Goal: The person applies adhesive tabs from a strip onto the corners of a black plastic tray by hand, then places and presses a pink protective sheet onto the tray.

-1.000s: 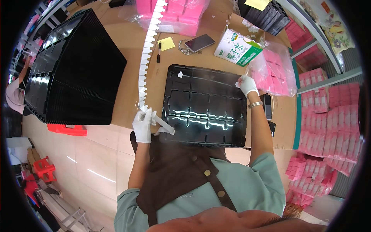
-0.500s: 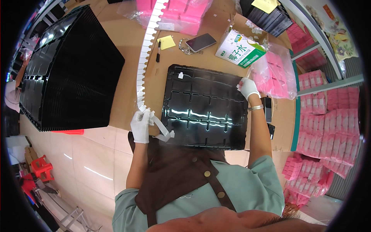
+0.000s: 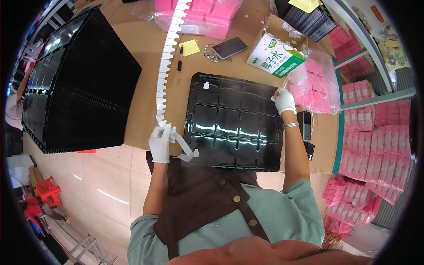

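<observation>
A shallow black plastic tray (image 3: 229, 121) with moulded compartments lies flat in front of me. One white tab-shaped sticker (image 3: 206, 85) is on its far left corner. My right hand (image 3: 285, 101), in a white glove, is at the far right corner, with fingers pinched on a small white sticker (image 3: 274, 97) at the tray's edge. My gloved left hand (image 3: 160, 143), left of the tray, is closed on a long strip of white stickers (image 3: 163, 70). That strip runs away from me across the cardboard, and its loose end curls over the tray's near left edge.
A tall stack of black trays (image 3: 95, 84) stands at left. Beyond my tray lie a marker (image 3: 180, 58), yellow note (image 3: 191, 47), bracelet (image 3: 211, 52) and phone (image 3: 230, 48). A carton (image 3: 276, 55) and bagged pink packs (image 3: 316, 86) sit at far right. Stacked pink packs (image 3: 375, 150) line the right side.
My right hand has shifted very slightly at the tray's corner. My left hand stays almost still with the sticker strip. At the far left, another person's arm has come up beside the tray stack.
</observation>
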`<state>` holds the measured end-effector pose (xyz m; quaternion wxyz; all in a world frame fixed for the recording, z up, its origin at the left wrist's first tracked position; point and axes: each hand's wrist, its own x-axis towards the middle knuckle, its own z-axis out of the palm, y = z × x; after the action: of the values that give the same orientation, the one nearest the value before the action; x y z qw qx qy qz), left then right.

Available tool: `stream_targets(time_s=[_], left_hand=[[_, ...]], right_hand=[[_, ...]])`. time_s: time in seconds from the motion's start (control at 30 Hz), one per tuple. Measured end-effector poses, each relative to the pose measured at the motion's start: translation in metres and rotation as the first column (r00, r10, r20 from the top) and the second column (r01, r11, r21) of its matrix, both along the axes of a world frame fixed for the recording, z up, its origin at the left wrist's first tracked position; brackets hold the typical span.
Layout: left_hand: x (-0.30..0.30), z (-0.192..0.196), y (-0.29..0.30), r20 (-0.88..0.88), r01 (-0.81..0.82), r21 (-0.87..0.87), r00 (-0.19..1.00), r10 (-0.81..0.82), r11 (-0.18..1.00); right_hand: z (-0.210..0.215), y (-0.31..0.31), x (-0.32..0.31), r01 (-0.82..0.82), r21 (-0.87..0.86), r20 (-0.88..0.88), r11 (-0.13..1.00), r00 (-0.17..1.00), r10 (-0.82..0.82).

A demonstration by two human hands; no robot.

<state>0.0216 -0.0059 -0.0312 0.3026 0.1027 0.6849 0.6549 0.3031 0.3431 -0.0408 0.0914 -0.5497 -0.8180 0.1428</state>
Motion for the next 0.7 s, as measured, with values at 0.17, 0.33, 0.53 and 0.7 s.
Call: stream_targets(time_s=[0.17, 0.33, 0.53, 0.7], left_hand=[[0.001, 0.002, 0.0, -0.005, 0.005, -0.016, 1.0, -0.005, 1.0], [0.005, 0.009, 0.002, -0.013, -0.013, -0.021, 1.0, 0.013, 1.0], [-0.006, 0.002, -0.011, -0.103, 0.027, -0.076, 0.994, -0.034, 0.997], [-0.011, 0.041, -0.017, -0.115, 0.0, -0.092, 0.993, -0.011, 0.996]], right_hand=[[0.002, -0.009, -0.008, 0.003, 0.178, 0.071, 0.984, 0.997, -0.016], [-0.017, 0.018, 0.021, -0.032, -0.127, -0.496, 0.991, 0.867, -0.036], [0.032, -0.026, -0.058, -0.096, -0.22, -0.581, 0.971, 0.812, -0.051], [0.021, -0.089, -0.179, -0.431, -0.12, -0.387, 0.894, 0.85, 0.358]])
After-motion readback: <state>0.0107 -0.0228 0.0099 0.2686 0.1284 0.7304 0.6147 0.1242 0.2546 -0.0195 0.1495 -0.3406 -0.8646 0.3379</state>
